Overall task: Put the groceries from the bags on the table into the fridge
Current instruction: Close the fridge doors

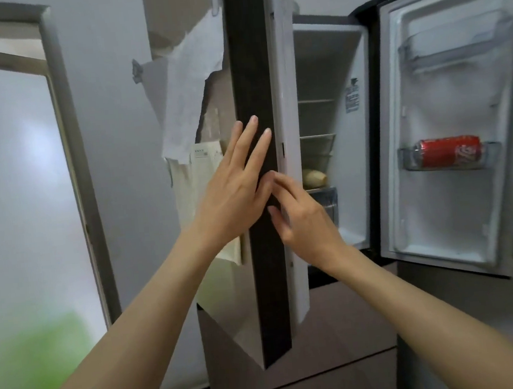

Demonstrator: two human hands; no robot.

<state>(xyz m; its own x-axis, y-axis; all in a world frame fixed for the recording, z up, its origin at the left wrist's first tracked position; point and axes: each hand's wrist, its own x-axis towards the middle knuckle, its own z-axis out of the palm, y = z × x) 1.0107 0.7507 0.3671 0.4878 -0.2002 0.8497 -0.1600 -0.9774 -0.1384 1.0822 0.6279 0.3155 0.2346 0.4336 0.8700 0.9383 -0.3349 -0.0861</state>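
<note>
**Both hands at the edge of the left fridge door**

Here we stand before the fridge with both its upper doors swung out. The left door faces us edge-on, a tall dark strip whose long axis runs straight up and down. Our left hand lies flat against its left side, fingers straight and spread, holding nothing. Our right hand sits just right of the same edge, fingers loosely bent against it; we cannot tell whether they hook round it or merely touch. The two hands meet at mid-height, and neither is clearly nearer.

The door stands between our hands, so the next move, as we judge it, swings it left or right about its far hinge.

Of the groceries, a red can lies on its side in the right door's shelf, and a pale item rests deep inside. No bags or table are in view.
</note>
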